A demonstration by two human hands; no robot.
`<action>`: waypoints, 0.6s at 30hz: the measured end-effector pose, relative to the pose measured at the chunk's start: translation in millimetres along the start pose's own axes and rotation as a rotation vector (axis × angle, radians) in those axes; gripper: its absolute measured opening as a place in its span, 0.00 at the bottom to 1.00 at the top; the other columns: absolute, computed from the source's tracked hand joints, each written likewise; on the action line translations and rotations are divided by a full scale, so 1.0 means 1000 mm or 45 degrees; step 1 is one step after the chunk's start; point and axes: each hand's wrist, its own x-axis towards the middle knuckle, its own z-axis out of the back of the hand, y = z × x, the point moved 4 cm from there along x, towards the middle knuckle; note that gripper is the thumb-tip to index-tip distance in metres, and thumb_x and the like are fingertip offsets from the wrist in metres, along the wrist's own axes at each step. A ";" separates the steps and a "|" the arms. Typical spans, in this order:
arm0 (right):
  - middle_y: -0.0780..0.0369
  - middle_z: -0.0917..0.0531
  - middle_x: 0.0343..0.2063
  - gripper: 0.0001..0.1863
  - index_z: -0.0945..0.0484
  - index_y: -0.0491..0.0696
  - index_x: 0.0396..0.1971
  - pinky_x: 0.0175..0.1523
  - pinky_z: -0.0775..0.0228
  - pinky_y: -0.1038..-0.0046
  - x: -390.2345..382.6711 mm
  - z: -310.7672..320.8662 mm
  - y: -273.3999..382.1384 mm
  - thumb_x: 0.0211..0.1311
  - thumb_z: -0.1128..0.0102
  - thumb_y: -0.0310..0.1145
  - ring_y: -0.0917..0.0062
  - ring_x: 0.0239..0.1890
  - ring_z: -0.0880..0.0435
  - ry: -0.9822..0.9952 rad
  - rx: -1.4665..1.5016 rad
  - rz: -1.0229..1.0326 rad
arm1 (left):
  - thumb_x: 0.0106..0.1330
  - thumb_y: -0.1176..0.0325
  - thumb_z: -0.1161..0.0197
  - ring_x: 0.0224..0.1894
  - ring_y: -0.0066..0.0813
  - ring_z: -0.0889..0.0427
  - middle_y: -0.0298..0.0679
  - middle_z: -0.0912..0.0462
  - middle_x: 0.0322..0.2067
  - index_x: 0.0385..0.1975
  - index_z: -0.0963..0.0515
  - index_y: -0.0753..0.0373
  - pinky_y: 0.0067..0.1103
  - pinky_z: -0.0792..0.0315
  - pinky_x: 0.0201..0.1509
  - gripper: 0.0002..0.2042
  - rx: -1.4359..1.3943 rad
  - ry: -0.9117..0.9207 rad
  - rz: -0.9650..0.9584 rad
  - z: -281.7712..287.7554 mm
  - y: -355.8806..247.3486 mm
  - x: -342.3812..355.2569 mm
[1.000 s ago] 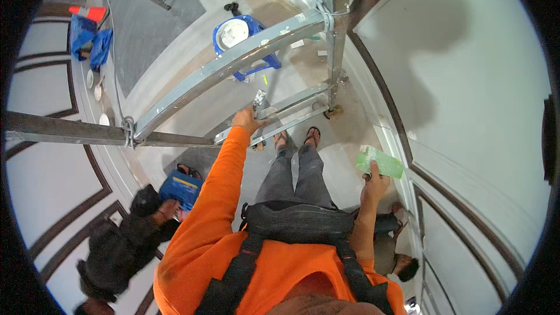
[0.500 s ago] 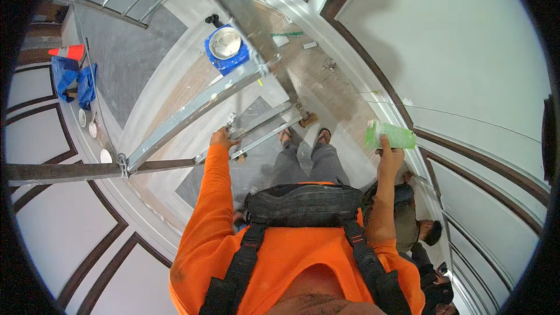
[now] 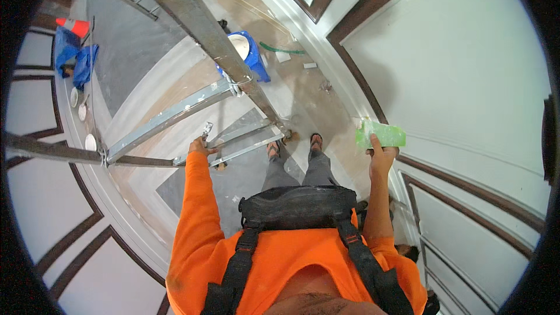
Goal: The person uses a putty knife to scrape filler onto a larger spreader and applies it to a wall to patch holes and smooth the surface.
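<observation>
My right hand (image 3: 382,153) is closed on a light green plastic putty spreader (image 3: 389,135), a flat broad piece smeared with white, held out beside the white wall panel (image 3: 455,76). My left hand (image 3: 199,147) is closed around a small silvery scraper-like tool (image 3: 207,129) with whitish smears; its exact kind is hard to make out. That hand is at the metal scaffold frame (image 3: 236,134), close to its thin rungs; whether it touches them I cannot tell.
A scaffold post (image 3: 192,20) slants across the upper middle. Beyond it, a white bucket (image 3: 240,45) rests on a blue stool (image 3: 256,61). To the left are an orange cone (image 3: 74,25), blue sheeting (image 3: 86,65) and several white tubs (image 3: 91,142). A person's dark hair (image 3: 410,252) shows lower right.
My view has shifted, so the scaffold post now covers part of the bucket. The right hand with the spreader appears slightly further left. People at lower right are now mostly hidden.
</observation>
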 end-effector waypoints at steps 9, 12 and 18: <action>0.63 0.16 0.36 0.12 0.20 0.40 0.43 0.29 0.30 0.79 0.047 0.018 0.014 0.64 0.32 0.30 0.82 0.30 0.19 0.216 0.066 -0.017 | 0.42 0.48 0.16 0.48 0.45 0.14 0.49 0.13 0.44 0.51 0.22 0.65 0.34 0.20 0.53 0.38 -0.286 -0.304 0.257 -0.009 -0.016 -0.036; 0.63 0.16 0.34 0.14 0.21 0.41 0.44 0.28 0.29 0.77 0.070 0.024 0.014 0.63 0.31 0.31 0.81 0.30 0.20 0.251 0.091 -0.002 | 0.44 0.49 0.16 0.47 0.40 0.13 0.48 0.13 0.45 0.51 0.22 0.67 0.32 0.20 0.53 0.38 -0.636 -0.488 0.268 -0.004 -0.076 -0.069; 0.62 0.16 0.35 0.14 0.19 0.40 0.45 0.32 0.28 0.76 0.114 0.038 0.028 0.65 0.33 0.32 0.81 0.30 0.20 0.381 0.089 0.016 | 0.41 0.54 0.13 0.51 0.28 0.18 0.44 0.15 0.50 0.53 0.24 0.73 0.23 0.23 0.52 0.41 -1.286 -0.806 0.140 0.014 -0.238 -0.125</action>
